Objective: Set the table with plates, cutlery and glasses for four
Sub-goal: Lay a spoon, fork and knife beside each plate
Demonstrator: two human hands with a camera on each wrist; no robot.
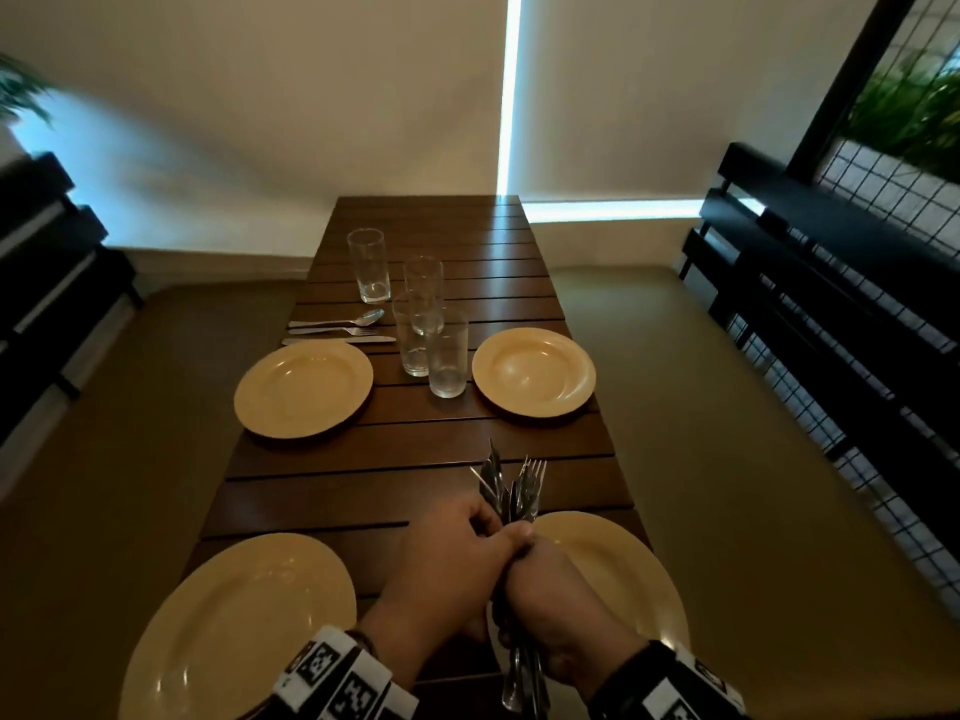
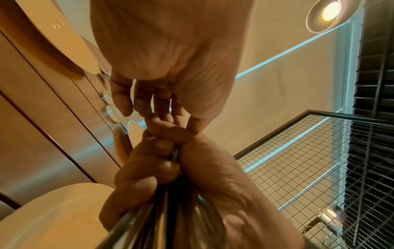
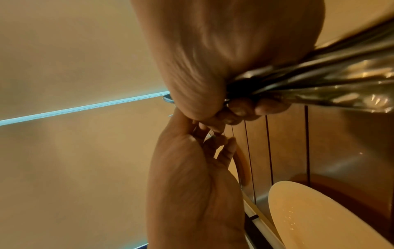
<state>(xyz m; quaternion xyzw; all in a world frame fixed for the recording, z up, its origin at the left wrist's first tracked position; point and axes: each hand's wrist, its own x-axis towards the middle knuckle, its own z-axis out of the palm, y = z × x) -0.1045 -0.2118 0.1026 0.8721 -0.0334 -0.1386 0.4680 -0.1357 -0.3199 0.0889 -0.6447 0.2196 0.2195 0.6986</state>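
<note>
My right hand point(image 1: 540, 569) grips a bundle of steel cutlery point(image 1: 514, 485) upright over the near right plate point(image 1: 639, 574), fork tines and knife tips fanning out above the fist. My left hand point(image 1: 457, 543) is pressed against it, with thumb and curled fingers closing on the bundle just above the right fist. In the left wrist view the left fingers point(image 2: 147, 107) curl toward the right hand point(image 2: 170, 160) and the handles point(image 2: 162, 219). The right wrist view shows the handles point(image 3: 319, 75) leaving my fist. Other plates: near left point(image 1: 156, 641), far left point(image 1: 260, 407), far right point(image 1: 582, 387).
A spoon point(image 1: 337, 320), fork point(image 1: 332, 331) and knife point(image 1: 337, 340) lie beyond the far left plate, with a tall glass point(image 1: 369, 267) behind them. Three more glasses point(image 1: 423, 324) cluster mid-table. The slatted wooden table point(image 1: 415, 449) is narrow; dark benches flank both sides.
</note>
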